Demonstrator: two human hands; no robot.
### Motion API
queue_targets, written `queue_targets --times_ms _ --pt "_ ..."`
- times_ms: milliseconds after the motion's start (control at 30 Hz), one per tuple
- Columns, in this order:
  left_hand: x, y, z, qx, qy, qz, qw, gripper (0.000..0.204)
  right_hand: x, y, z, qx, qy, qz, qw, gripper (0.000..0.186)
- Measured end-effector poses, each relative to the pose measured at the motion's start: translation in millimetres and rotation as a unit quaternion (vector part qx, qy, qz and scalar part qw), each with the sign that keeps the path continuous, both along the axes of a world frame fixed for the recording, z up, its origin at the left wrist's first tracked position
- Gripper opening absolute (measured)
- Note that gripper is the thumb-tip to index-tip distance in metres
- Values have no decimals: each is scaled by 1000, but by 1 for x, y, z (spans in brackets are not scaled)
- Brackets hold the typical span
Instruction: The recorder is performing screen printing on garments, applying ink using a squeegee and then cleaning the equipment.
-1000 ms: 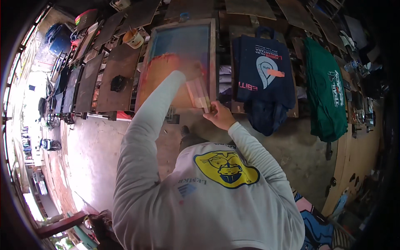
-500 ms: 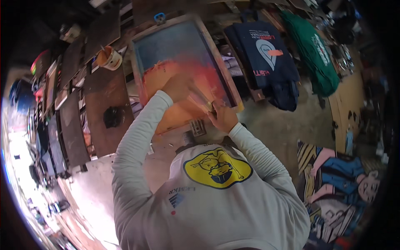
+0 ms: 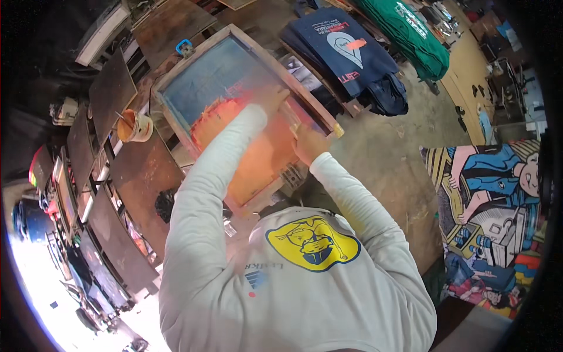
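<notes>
A wooden-framed printing screen (image 3: 206, 67) lies tilted across the board, with blue-grey mesh at its far part and orange-red ink over the near part. My left hand (image 3: 271, 102), blurred, is closed on the far part of a wooden squeegee (image 3: 291, 116) over the mesh. My right hand (image 3: 307, 139) grips the near end of the same squeegee, close to the screen's right side. A metal clamp with a blue handle (image 3: 185, 48) sits at the far left corner, and a metal fitting (image 3: 292, 175) is at the near edge.
An ink bucket (image 3: 134, 127) with a stick stands left among wooden boards (image 3: 137, 176). Dark navy bags (image 3: 331, 67) and green bags (image 3: 413, 41) lie at the upper right. A cartoon-painted panel (image 3: 487, 205) stands at the right. A black lump (image 3: 165, 205) is beside the screen.
The view has turned, so the screen and bags appear rotated and the painted panel shows more. My hands, still on the squeegee, have shifted upward in the picture.
</notes>
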State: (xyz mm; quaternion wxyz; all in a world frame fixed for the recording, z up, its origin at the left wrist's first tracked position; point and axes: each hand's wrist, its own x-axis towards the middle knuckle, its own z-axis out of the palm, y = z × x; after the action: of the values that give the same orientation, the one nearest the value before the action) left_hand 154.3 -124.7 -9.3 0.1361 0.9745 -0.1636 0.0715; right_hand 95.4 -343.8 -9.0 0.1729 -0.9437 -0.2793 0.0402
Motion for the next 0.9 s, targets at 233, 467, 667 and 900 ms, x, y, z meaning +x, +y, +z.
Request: queue_targets --times_ms 233,467,667,900 --pt "-73 45 0 -52 -19 6 998 34 -60 41 7 -34 0 47 998 42" --pt "-136 75 43 100 175 81 976 46 -99 72 15 14 71 76 995 39" --pt "-98 55 58 160 208 61 963 35 -57 50 14 60 122 109 985 33" --pt "8 -13 71 143 123 2 982 40 0 2 46 44 120 -102 987 32"
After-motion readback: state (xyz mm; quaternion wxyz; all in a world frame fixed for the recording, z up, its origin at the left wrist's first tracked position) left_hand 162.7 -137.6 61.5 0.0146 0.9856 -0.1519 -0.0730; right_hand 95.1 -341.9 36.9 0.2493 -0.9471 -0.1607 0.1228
